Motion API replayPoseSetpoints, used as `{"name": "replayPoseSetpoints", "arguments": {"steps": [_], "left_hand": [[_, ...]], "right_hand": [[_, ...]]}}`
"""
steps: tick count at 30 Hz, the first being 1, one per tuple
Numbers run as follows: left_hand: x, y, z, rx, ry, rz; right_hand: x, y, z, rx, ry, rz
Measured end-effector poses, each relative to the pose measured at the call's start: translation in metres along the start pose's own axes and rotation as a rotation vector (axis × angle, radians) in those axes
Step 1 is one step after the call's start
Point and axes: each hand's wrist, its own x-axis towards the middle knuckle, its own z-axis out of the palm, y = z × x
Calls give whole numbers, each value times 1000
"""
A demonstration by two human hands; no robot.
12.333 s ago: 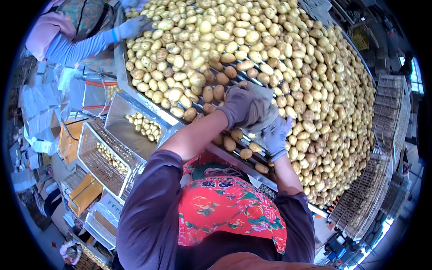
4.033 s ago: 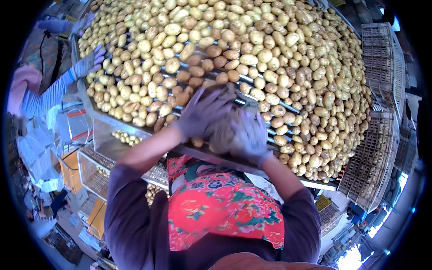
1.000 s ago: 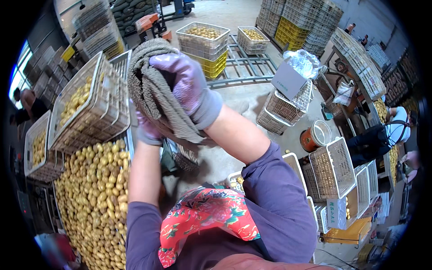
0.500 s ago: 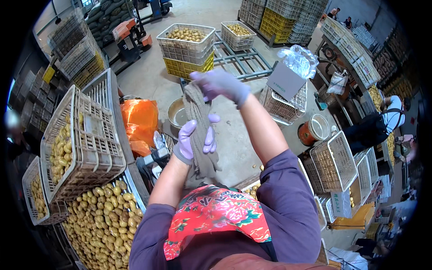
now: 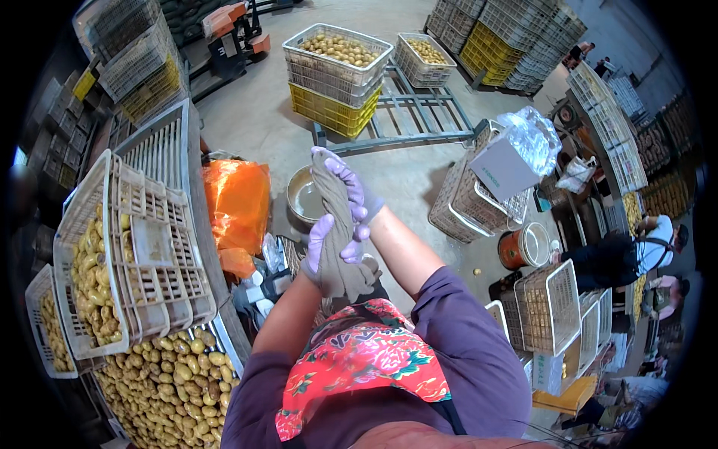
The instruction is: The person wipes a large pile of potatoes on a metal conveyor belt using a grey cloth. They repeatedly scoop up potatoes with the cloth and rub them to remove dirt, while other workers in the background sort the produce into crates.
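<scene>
Both gloved hands closed on grey knit glove [image 5: 334,224]: right hand [image 5: 351,196] pinching top, left hand [image 5: 323,243] gripping lower part (held taut, clear of potatoes [image 5: 161,382])

grey glove [image 5: 336,239]: knitted cloth, matt, rough | hand gloves [image 5: 351,191]: thin smooth purple rubber | crate [image 5: 138,247]: matt plastic | bag [image 5: 238,202]: glossy orange plastic

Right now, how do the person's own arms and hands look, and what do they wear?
Both hands, the left hand and the right hand, wear thin, close-fitting purple gloves. The forearms are bare. Dark purple sleeves are pushed up above the elbows. No watch or markings show.
</scene>
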Motion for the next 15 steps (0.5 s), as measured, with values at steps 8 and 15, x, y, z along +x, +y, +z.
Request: {"name": "replayPoseSetpoints", "arguments": {"steps": [8, 15], "left_hand": [[89, 60, -90, 923, 1071, 311], [147, 83, -189, 1453, 979, 494]], "right_hand": [[120, -35, -86, -1879, 59, 153], [201, -42, -116, -2057, -137, 524]]}}
